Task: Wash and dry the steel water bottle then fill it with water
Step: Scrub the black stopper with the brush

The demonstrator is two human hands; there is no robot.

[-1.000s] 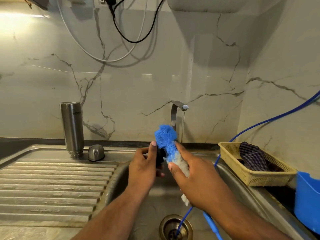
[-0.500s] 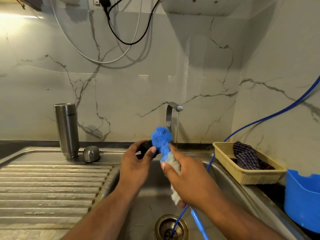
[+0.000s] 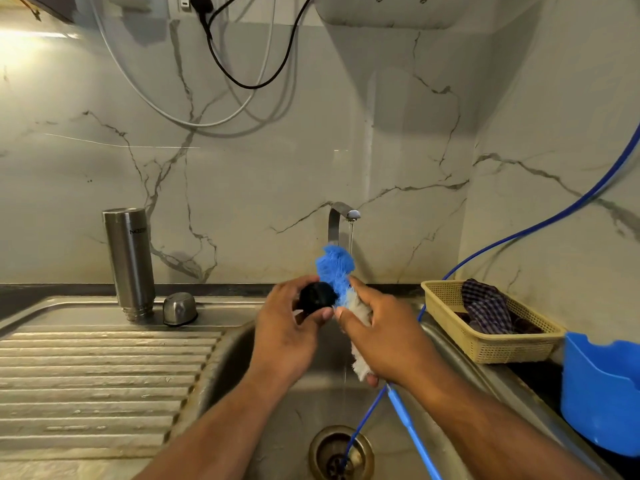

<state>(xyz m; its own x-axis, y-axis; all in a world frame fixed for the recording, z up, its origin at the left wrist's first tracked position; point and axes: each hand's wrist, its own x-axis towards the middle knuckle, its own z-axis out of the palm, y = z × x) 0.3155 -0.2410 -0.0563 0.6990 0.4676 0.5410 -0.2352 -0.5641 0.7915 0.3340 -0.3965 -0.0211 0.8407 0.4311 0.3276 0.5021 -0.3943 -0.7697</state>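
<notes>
A small black inner lid [image 3: 317, 296] is pinched between the curled fingers and thumb of the left hand [image 3: 284, 327], while the white lower bristles of a bottle brush [image 3: 334, 268] are wrapped by the fingers of the right hand [image 3: 384, 334], its blue tuft being pressed against the lid. Both are held over the sink [image 3: 294, 420], just in front of the tap [image 3: 341, 216], from which a thin stream is falling. A slip is judged the main risk: the lid is small and probably wet, and if it were knocked loose by the brush it could drop toward the open drain [image 3: 341, 455], where a blue hose [image 3: 519, 233] is already lodged. Splashing could also be caused if the bristles were flicked through the stream. The steel water bottle [image 3: 129, 261] is not held; it stands upright, apparently mouth down, on the drainboard [image 3: 86, 375], well apart from the left hand and to its left, with a steel cap [image 3: 179, 308] just beside its base. A basket [image 3: 491, 344] holding a checked cloth [image 3: 485, 306] is set to the right.
</notes>
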